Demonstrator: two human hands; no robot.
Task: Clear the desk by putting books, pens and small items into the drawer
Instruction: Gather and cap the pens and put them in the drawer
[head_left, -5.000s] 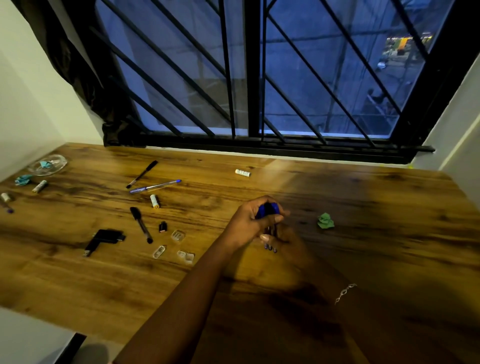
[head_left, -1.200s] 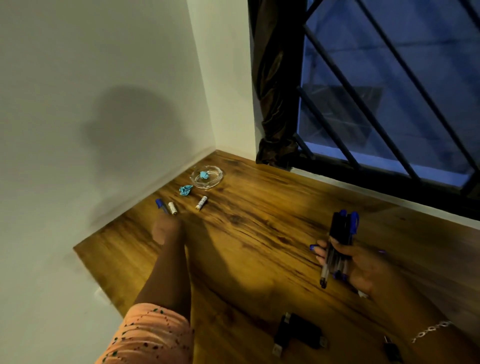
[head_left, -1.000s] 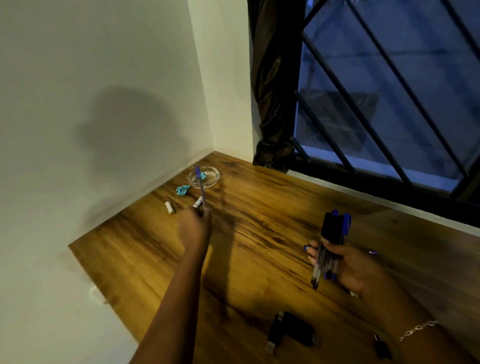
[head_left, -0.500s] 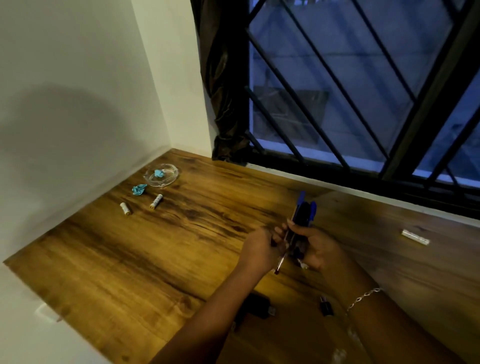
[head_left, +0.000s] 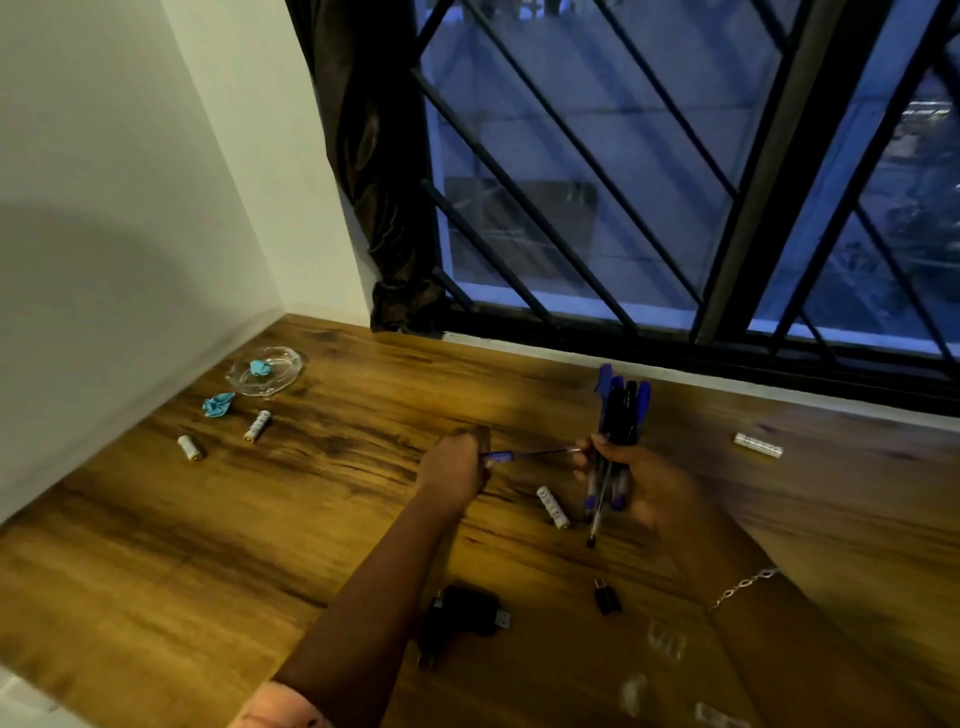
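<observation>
Head view: pen bundle (head_left: 621, 415) grasped in right hand (head_left: 649, 488), single pen (head_left: 530, 454) pinched by left hand (head_left: 452, 467); batteries (head_left: 257, 426) uncollected beside glass dish (head_left: 291, 358); drawer unseen.

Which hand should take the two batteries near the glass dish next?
Left, likely. The left hand holds only one pen, its tip at the pen bundle, and is nearer the batteries. The right hand is full, gripping that bundle.

Black adapter (head_left: 462, 610) half behind left forearm (head_left: 384, 587); clear bits (head_left: 665, 642) blurry.
</observation>
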